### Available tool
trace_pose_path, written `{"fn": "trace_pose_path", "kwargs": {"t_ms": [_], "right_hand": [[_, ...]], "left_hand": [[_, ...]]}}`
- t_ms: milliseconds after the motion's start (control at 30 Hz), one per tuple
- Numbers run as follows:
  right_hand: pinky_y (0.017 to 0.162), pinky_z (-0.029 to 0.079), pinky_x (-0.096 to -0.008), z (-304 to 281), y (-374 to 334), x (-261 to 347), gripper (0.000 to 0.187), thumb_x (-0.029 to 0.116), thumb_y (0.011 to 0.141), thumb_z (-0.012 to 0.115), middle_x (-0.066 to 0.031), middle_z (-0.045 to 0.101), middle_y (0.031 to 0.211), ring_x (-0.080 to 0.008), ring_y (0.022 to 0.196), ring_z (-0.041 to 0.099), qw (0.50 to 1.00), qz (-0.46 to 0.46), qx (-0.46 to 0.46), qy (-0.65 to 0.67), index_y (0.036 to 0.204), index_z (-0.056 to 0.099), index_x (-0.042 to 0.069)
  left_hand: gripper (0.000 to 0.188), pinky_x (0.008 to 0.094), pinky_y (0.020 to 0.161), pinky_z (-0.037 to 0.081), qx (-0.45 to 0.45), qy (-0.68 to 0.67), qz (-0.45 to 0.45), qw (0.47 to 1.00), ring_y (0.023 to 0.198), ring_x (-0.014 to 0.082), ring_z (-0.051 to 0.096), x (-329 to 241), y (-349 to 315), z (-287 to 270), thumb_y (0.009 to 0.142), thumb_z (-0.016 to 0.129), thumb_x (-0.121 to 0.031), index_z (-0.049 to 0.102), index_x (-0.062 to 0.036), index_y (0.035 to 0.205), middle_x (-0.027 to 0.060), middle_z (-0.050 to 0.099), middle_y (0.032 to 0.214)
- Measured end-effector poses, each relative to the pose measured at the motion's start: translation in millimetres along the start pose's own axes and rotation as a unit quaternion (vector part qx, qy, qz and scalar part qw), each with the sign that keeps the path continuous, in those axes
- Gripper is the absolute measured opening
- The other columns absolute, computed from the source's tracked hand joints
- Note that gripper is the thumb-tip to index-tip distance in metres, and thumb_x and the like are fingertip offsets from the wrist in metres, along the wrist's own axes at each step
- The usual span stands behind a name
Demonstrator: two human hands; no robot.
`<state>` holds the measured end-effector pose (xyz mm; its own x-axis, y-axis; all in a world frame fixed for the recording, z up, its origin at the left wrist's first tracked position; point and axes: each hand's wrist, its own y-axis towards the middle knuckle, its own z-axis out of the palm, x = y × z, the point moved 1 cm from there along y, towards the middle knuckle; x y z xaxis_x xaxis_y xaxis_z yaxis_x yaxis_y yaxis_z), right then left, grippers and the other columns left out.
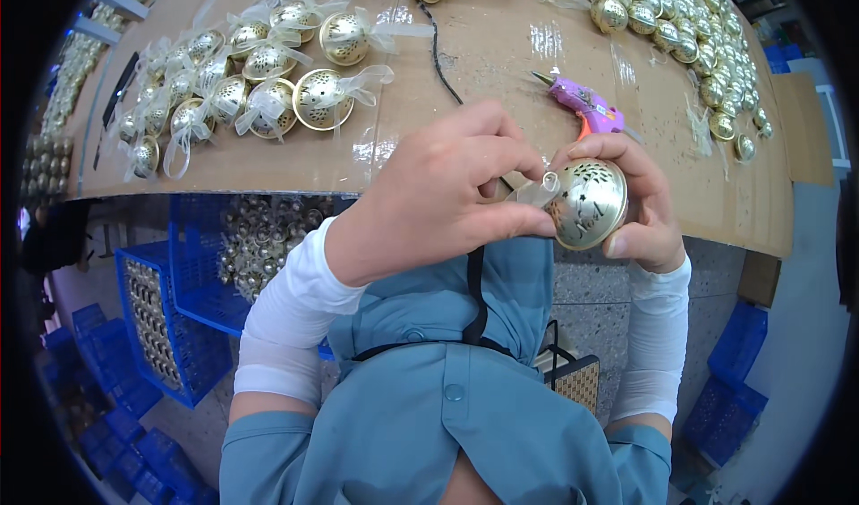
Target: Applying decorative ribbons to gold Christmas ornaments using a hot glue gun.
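Two bare hands meet just in front of the table's near edge. The right hand (640, 214) cups a gold pierced ball (588, 203) from the right side, fingers curled round its rim and thumb underneath, so the ball sits clamped in that grip, held in the air close to the person's chest. The left hand (438, 196) comes in from the left, thumb and fingertips pinched together on a small loop of sheer ribbon (540, 189) pressed against the ball's left edge.

On the cardboard-covered table (501, 49), just beyond the hands, lies a pink glue gun (586, 107) with its nozzle pointing left and a black cord (438, 44) running away across the board. To the left sits a cluster of finished gold balls with ribbon bows (259, 84) — further bare gold balls (689, 22) line the right side. Below the table's edge stands a blue plastic crate (192, 281) holding more gold pieces
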<state>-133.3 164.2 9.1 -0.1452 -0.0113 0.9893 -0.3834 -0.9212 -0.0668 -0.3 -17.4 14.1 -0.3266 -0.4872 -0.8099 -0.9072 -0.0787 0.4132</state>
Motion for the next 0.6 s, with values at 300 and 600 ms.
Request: {"fn": "trace_pose_path", "kwargs": {"t_ms": [300, 600], "right_hand": [[0.091, 0.041, -0.0356, 2.2, 0.3, 1.3, 0.076, 0.024, 0.054, 0.081, -0.0166, 0.052, 0.112, -0.0243, 0.105, 0.052, 0.994, -0.069, 0.019, -0.085, 0.116, 0.046, -0.002], [0.092, 0.039, -0.0354, 4.7, 1.1, 0.8, 0.076, 0.022, 0.054, 0.082, -0.0152, 0.051, 0.111, -0.0239, 0.105, 0.051, 0.985, -0.093, 0.066, -0.131, 0.117, 0.046, -0.002]], "left_hand": [[0.019, 0.0206, 0.052, 0.039, -0.066, -0.053, -0.065, 0.994, 0.063, 0.0074, 0.049, -3.6, -8.7, 8.5, 0.069, 0.073, -0.007, 0.063, -0.0019, 0.085, 0.0041, 0.055, 0.081], [0.007, 0.0212, 0.056, 0.040, 0.016, -0.050, -0.009, 0.999, 0.064, 0.0084, 0.050, 7.9, -14.2, 7.1, 0.075, 0.066, -0.003, 0.062, -0.0002, 0.081, 0.0046, 0.054, 0.080]]}}
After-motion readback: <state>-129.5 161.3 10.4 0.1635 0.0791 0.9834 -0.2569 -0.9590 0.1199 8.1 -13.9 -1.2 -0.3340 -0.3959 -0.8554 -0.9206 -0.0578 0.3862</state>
